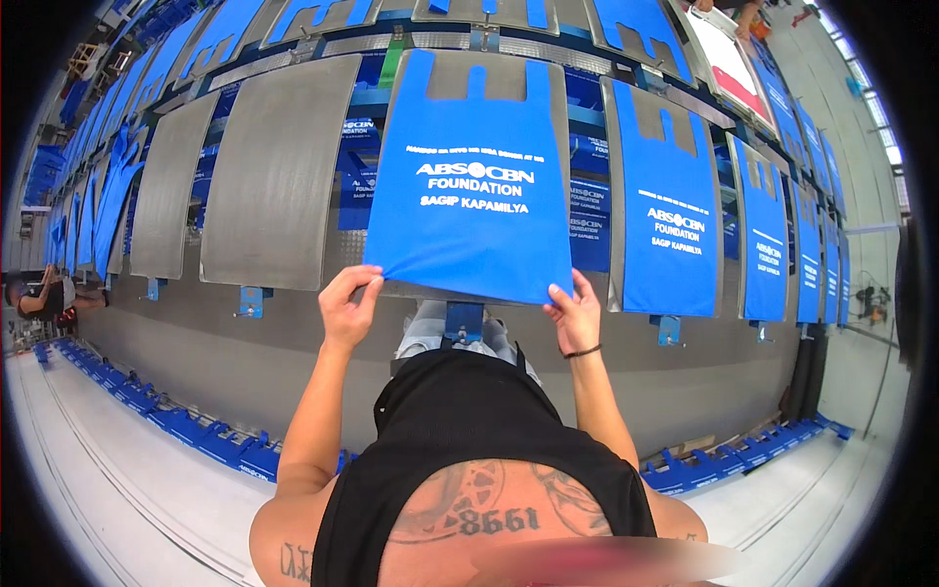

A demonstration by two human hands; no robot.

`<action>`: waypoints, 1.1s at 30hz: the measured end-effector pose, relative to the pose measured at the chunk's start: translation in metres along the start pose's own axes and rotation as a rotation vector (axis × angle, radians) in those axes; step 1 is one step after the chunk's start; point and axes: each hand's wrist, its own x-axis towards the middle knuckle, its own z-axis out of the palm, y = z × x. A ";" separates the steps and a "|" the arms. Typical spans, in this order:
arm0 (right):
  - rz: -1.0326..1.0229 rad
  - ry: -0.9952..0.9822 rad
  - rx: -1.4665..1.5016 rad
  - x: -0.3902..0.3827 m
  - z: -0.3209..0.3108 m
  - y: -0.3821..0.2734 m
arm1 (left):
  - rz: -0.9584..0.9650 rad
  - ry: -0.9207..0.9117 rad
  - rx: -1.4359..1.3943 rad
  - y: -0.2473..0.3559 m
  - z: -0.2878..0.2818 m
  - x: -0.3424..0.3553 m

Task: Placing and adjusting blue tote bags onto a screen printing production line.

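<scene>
A flat blue bag [469,230] with white printing and cut-out handles at its far end lies on a grey board [555,88] in front of me. With thumb and fingers closed, my left hand [350,305] pinches its near left corner. My right hand [574,313], a dark band on its wrist, pinches the near right corner between thumb and fingertips. Between my hands the bag's near edge is drawn taut and slightly raised, with small creases by the left corner. The far part rests on the board.
Bare grey boards [279,176] stand to the left. Rightward, more boards carry printed blue bags [670,215]. Blue brackets [464,321] stick out below the boards. A white-framed screen with a red patch [734,64] lies at the far right. Another person [44,293] is at the far left.
</scene>
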 end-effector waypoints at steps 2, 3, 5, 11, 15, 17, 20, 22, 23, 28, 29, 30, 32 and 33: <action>0.061 -0.028 -0.045 -0.007 -0.013 0.007 | -0.015 -0.091 -0.033 0.003 -0.009 -0.015; 0.113 -0.055 -0.087 -0.009 -0.019 0.012 | -0.023 -0.092 -0.030 -0.002 -0.006 -0.021; 0.156 -0.134 -0.159 -0.004 -0.028 0.016 | -0.296 -0.005 -0.396 -0.011 0.001 -0.028; 0.107 -0.158 -0.138 0.072 -0.021 0.019 | -0.816 -0.047 -0.452 -0.058 0.036 0.007; -0.046 -0.018 -0.242 0.140 0.001 0.006 | -0.674 -0.034 -0.313 -0.099 0.064 0.057; -0.063 0.050 -0.385 0.174 -0.002 0.006 | -0.678 -0.058 -0.335 -0.111 0.073 0.088; -0.218 0.116 -0.381 0.208 0.014 0.002 | -0.645 -0.084 -0.322 -0.126 0.083 0.137; -0.260 0.121 -0.428 0.227 0.022 -0.009 | -0.628 -0.104 -0.290 -0.135 0.087 0.159; -0.299 0.130 -0.469 0.236 0.022 -0.014 | -0.604 -0.150 -0.292 -0.138 0.089 0.169; -0.324 -0.062 -0.311 0.225 0.031 -0.041 | -0.567 -0.241 -0.302 -0.144 0.066 0.182; -0.309 -0.124 -0.319 0.216 0.030 -0.051 | -0.567 -0.239 -0.305 -0.135 0.061 0.183; -0.322 -0.172 -0.244 0.206 0.031 -0.057 | -0.585 -0.257 -0.362 -0.127 0.054 0.185; -0.341 -0.224 -0.167 0.185 0.042 -0.079 | -0.583 -0.302 -0.448 -0.108 0.037 0.190; -0.347 -0.257 -0.224 0.178 0.044 -0.091 | -0.575 -0.301 -0.449 -0.101 0.030 0.194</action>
